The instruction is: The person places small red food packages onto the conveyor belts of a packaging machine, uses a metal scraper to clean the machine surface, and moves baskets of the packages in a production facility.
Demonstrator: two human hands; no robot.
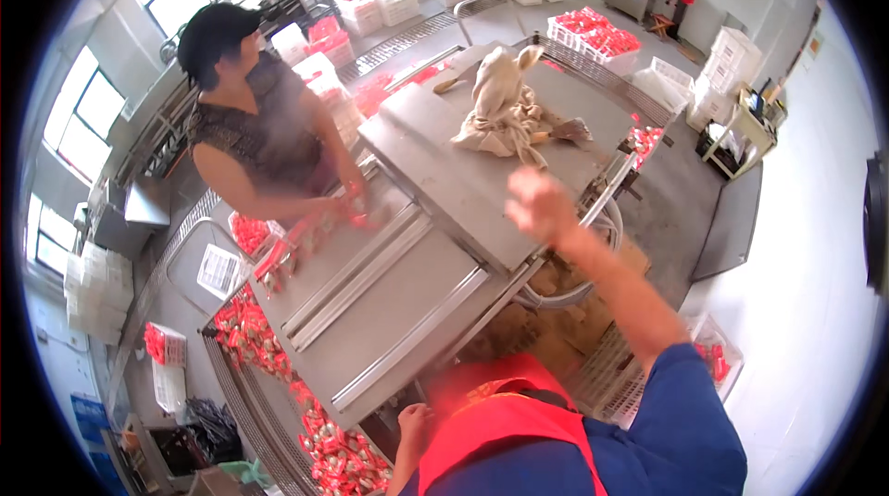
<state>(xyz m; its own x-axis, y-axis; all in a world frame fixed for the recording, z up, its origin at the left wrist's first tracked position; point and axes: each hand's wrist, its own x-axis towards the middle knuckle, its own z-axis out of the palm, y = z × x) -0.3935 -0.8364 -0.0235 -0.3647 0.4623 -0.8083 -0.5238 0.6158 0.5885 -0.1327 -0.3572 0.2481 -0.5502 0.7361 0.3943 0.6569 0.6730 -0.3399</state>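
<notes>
My right hand (pixel 540 208) is raised over the stainless-steel lid (pixel 458 169) of what looks like a double-chamber vacuum packing machine, its fingers curled. Whether it grips anything is unclear. My left hand (pixel 414 419) is low beside the machine's near edge, partly hidden by my red apron (pixel 500 426). A beige cloth (pixel 496 103) is heaped on the lid, beside a brush (pixel 569 130) and a wooden-handled tool (pixel 448 85). Left of the lid, the bare machine bed (pixel 389 287) carries long metal bars (pixel 410 340). Red packets (pixel 278 267) lie along its far left edge.
A co-worker (pixel 257 114) leans over the bed's far side, hands at the packets. A mesh-sided trough (pixel 239 399) of red packets runs along the left. Crates of red packets (pixel 597 34) stand behind the machine. A ribbed hose (pixel 615 225) loops at the right.
</notes>
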